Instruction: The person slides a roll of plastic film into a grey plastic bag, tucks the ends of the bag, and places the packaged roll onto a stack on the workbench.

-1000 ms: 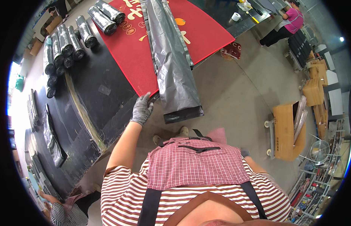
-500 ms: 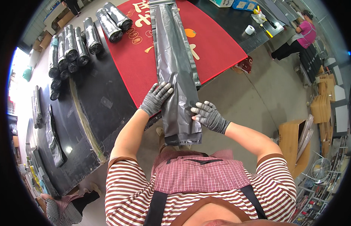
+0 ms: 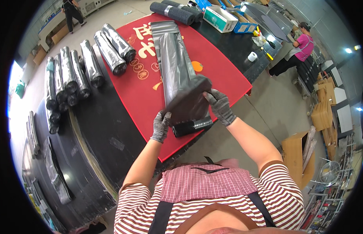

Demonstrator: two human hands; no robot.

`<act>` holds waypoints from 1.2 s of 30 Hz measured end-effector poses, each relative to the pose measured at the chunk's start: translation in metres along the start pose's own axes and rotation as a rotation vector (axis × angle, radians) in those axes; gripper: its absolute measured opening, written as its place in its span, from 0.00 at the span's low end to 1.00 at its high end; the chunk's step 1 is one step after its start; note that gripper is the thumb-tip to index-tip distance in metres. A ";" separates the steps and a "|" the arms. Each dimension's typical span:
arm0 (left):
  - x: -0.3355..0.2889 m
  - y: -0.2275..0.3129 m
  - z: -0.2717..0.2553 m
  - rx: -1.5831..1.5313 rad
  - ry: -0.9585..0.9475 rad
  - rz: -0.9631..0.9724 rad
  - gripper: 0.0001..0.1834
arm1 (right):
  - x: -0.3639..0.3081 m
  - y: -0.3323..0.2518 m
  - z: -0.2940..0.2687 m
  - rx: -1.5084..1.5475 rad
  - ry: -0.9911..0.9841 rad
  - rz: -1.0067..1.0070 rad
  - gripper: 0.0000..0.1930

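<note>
A long grey plastic bag [image 3: 173,58] lies lengthwise on a red mat [image 3: 224,74] with printed lettering. Its near part is raised and bent back over itself, a little blurred by motion. My left hand [image 3: 161,126], in a grey knit glove, pinches the near left edge of the raised part. Level with its far right corner, my gloved right hand [image 3: 220,107] grips the other side, thumb and fingers closed. Just beneath the raised part, a shiny black folded or rolled piece [image 3: 192,126] rests near the mat's front edge; whether it joins the bag is hidden.
Several shiny wrapped rolls [image 3: 93,64] lie on the black table [image 3: 92,136] to the left. Dark textured rolls [image 3: 171,12] and a green-white box [image 3: 219,19] are at the back. A white paper roll [image 3: 252,57] stands right. One co-worker [image 3: 300,46] is at far right, another [image 3: 71,15] far left.
The bag's near end, which hung over the table edge, has been lifted and bent away from me. Both hands went from resting flat on it to gripping it. The view has shifted.
</note>
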State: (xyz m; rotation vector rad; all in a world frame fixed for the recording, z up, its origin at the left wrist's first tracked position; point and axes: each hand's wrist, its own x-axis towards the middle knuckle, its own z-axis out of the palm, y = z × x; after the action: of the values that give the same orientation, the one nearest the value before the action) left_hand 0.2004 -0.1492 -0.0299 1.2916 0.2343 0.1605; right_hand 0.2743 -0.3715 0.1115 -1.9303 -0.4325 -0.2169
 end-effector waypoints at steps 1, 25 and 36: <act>0.006 0.022 0.014 -0.039 0.053 0.018 0.18 | 0.015 0.015 0.006 -0.064 -0.007 -0.017 0.11; 0.100 0.039 0.015 -0.150 0.420 0.090 0.13 | 0.116 0.094 0.060 0.323 -0.180 0.370 0.32; 0.123 0.089 -0.008 -0.138 0.330 0.000 0.09 | 0.123 0.073 0.049 0.408 -0.202 0.268 0.30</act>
State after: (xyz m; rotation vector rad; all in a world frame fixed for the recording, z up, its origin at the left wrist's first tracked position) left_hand 0.3184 -0.0869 0.0437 1.1240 0.4968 0.3846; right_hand 0.4130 -0.3268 0.0727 -1.5894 -0.3158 0.2279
